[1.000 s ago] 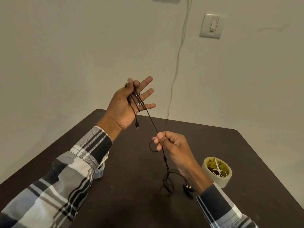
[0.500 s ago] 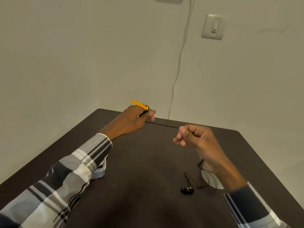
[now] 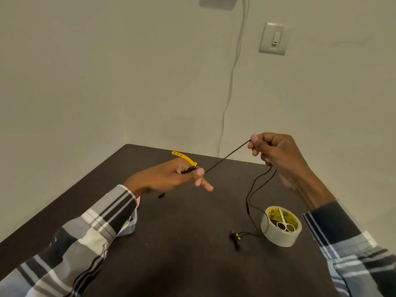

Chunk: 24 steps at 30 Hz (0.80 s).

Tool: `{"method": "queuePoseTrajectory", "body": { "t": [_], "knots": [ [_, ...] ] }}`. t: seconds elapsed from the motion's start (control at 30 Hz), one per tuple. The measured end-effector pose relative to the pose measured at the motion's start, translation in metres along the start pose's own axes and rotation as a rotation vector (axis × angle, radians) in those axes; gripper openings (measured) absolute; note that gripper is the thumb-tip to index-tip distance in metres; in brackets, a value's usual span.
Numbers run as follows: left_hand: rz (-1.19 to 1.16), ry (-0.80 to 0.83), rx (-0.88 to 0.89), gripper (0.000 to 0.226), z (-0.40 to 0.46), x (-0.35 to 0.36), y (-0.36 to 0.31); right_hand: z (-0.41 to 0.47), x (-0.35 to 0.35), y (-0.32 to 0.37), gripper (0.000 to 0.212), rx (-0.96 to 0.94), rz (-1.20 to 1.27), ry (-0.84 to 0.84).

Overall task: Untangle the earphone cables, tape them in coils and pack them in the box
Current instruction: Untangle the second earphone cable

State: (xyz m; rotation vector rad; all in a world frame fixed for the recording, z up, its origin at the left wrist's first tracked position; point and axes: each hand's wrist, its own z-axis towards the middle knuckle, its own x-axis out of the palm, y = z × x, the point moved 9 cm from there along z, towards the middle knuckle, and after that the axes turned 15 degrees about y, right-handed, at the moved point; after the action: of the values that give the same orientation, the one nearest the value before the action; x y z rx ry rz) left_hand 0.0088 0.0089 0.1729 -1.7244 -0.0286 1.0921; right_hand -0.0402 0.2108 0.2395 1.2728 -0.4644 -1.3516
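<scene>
I see my left hand (image 3: 171, 176) held low over the middle of the table (image 3: 182, 264), back up, forearm reaching in from the near left. Its grip is clamped on one end of the black earphone cable (image 3: 227, 156), with a yellow strap (image 3: 184, 157) sticking up and away from the knuckles; the index finger points out to the right.

My right hand (image 3: 276, 155) is raised higher, on the far right, fingers curled in, its grip pinched together on the cable between thumb and forefinger. The cable runs taut between the two hands. Below the right hand it hangs in loose strands down to the table, ending in the earbuds (image 3: 235, 237) lying just left of the tape roll (image 3: 278, 234). Small scissors (image 3: 282, 221) rest across the roll. A clear box (image 3: 130, 226) is partly hidden under my left sleeve.
</scene>
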Motion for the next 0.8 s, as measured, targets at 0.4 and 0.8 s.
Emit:
{"method": "queuePoseTrajectory", "body": {
  "t": [0.4, 0.8],
  "knots": [
    [-0.839, 0.193, 0.498, 0.028, -0.001, 0.009, -0.058, 0.022, 0.046, -0.03, 0.027, -0.01, 0.09, 0.067],
    [-0.818, -0.434, 0.375, 0.028, 0.011, -0.049, -0.021, -0.016, 0.142, -0.05, 0.04, 0.057, 0.207, 0.16]
  ]
}}
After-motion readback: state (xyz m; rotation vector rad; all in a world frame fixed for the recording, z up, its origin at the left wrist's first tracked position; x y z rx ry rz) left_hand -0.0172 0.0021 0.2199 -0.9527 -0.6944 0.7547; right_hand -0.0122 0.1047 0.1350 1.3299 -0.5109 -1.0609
